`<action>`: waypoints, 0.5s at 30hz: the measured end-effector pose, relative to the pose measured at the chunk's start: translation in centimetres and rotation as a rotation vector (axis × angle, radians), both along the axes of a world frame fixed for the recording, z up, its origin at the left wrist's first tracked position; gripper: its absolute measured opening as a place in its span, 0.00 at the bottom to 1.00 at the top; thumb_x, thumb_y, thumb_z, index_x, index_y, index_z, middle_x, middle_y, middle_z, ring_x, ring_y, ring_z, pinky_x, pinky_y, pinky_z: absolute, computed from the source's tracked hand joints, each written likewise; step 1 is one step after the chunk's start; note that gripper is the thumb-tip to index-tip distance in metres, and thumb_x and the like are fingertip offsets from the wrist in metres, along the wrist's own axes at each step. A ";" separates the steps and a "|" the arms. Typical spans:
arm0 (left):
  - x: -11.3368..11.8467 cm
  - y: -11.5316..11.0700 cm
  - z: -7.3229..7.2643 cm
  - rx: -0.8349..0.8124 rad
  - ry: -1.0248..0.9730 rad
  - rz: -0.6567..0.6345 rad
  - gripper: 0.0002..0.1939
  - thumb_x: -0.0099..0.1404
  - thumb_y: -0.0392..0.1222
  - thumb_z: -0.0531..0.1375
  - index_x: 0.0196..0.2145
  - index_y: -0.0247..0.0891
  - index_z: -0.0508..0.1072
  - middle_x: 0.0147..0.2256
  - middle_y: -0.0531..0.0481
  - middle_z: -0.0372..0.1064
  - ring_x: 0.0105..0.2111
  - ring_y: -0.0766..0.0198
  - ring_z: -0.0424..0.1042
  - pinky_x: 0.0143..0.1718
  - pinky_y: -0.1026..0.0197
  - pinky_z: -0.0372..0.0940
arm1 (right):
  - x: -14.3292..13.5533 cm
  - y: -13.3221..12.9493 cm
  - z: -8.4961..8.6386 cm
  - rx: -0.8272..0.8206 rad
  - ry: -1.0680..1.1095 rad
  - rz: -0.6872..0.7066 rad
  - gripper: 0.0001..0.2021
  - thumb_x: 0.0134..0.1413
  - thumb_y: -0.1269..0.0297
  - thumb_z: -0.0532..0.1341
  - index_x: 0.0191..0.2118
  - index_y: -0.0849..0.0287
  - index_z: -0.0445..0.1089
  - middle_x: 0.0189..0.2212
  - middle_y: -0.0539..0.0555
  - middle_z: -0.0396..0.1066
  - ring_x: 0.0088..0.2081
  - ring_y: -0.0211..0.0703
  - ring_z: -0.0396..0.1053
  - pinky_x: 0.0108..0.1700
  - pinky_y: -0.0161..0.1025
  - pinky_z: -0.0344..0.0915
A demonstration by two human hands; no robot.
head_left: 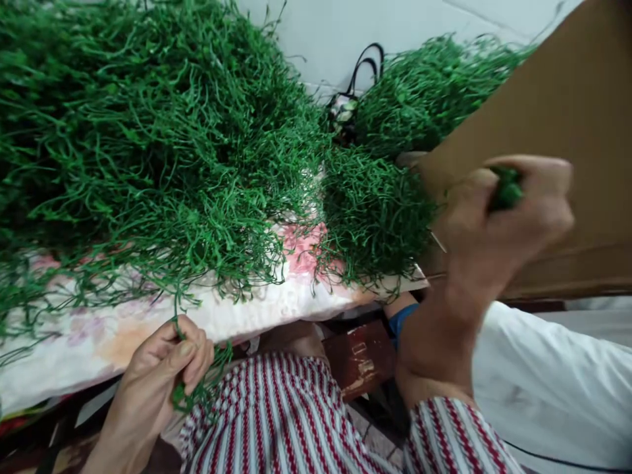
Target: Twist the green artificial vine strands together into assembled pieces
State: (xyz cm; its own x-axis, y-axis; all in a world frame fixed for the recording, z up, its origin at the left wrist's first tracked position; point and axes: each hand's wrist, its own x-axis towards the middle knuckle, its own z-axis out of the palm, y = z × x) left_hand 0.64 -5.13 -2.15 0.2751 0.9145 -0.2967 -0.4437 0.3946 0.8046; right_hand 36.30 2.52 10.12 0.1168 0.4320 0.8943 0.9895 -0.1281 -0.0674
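Left hand (166,368), lower left: fingers curled tight, pinching green stems (192,398). Right hand (513,230), right of frame: fist closed round green tuft (508,189). Big pile (148,118), upper left, looks tangled; hard tug could snag strands, dragging some off cloth (257,311) edge.

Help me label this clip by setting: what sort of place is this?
Possibly a home or small workshop: green stems heaped on a floral cloth, beside a large cardboard piece.
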 end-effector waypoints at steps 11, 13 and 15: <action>0.9 0.2 -0.5 -0.087 0.069 0.001 0.14 0.61 0.43 0.58 0.22 0.38 0.60 0.16 0.55 0.55 0.17 0.69 0.55 0.21 0.66 0.52 | 4.0 8.9 -5.8 -0.870 -0.130 0.031 0.27 0.60 0.53 0.48 0.60 0.63 0.54 0.58 0.66 0.56 0.59 0.60 0.53 0.56 0.55 0.54; 0.8 0.2 -0.6 -0.087 0.080 -0.008 0.14 0.61 0.44 0.58 0.22 0.38 0.60 0.16 0.55 0.55 0.17 0.69 0.55 0.20 0.66 0.53 | 3.9 8.5 -5.5 -0.889 -0.136 0.059 0.26 0.61 0.53 0.47 0.61 0.62 0.54 0.58 0.66 0.56 0.59 0.58 0.54 0.56 0.54 0.55; 0.8 0.2 -0.6 -0.082 0.079 -0.011 0.13 0.61 0.44 0.58 0.22 0.38 0.61 0.16 0.55 0.55 0.17 0.69 0.55 0.21 0.66 0.53 | 4.2 8.1 -4.7 -0.901 -0.139 0.080 0.26 0.61 0.54 0.48 0.60 0.61 0.55 0.58 0.66 0.55 0.59 0.58 0.55 0.56 0.54 0.56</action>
